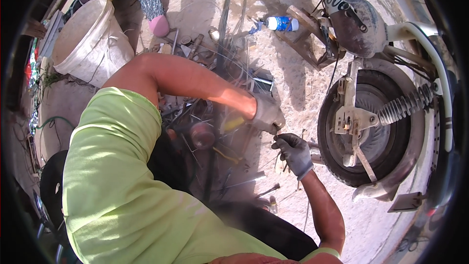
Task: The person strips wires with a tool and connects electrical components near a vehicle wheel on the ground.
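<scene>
My left hand (266, 115), in a grey glove, has its fingers closed round a small, thin piece (277, 131) that is too small to make out. Just below it, my right hand (294, 154), in a grey and dark glove, pinches at the same spot. Both hands are over the dusty concrete (259, 166), left of a scooter's wheel (334, 156) with a coil-spring shock absorber (403, 107) and a metal bracket (342, 120). Loose tools and metal rods (244, 181) lie beneath and around my hands.
A dirty white bucket (85, 39) stands at upper left, near a pink-tipped bundle of strands (159, 24). A blue-labelled bottle (282, 24) lies beside a rusty metal frame (308, 49) at the top. Scrap, wires and tools (195, 112) clutter the left and middle ground.
</scene>
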Motion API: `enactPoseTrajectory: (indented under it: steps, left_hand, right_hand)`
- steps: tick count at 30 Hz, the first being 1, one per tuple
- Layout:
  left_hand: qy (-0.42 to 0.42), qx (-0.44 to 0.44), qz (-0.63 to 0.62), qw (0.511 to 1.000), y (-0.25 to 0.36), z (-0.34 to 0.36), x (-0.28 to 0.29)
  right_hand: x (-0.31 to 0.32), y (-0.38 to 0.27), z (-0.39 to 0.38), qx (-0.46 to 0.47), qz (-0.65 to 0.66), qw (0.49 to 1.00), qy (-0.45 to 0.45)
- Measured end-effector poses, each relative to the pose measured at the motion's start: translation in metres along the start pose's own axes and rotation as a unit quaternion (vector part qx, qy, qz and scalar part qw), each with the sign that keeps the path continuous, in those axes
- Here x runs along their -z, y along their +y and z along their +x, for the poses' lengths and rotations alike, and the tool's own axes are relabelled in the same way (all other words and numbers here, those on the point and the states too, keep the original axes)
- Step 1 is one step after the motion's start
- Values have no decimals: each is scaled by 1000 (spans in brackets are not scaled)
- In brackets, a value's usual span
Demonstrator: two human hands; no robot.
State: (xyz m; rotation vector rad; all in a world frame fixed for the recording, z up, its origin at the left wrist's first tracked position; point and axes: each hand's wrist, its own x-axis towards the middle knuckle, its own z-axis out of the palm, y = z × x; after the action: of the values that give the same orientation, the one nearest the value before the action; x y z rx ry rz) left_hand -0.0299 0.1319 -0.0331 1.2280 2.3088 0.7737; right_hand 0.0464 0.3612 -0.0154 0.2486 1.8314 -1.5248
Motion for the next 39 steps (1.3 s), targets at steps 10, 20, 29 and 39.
enactPoseTrajectory:
  steps: [10,20,29,39]
  left_hand:
    - [-3,116,-10,993,-80,-12,55]
    - [79,-45,-6,996,-30,6,23]
    - [115,40,66,990,-85,-12,50]
    - [21,49,31,998,-76,-18,30]
  right_hand:
    - [56,75,-2,-42,-136,990,6]
    - [10,-28,16,65,4,997,34]
    - [51,41,14,-15,10,999,42]
    - [47,35,21,0,-29,999,45]
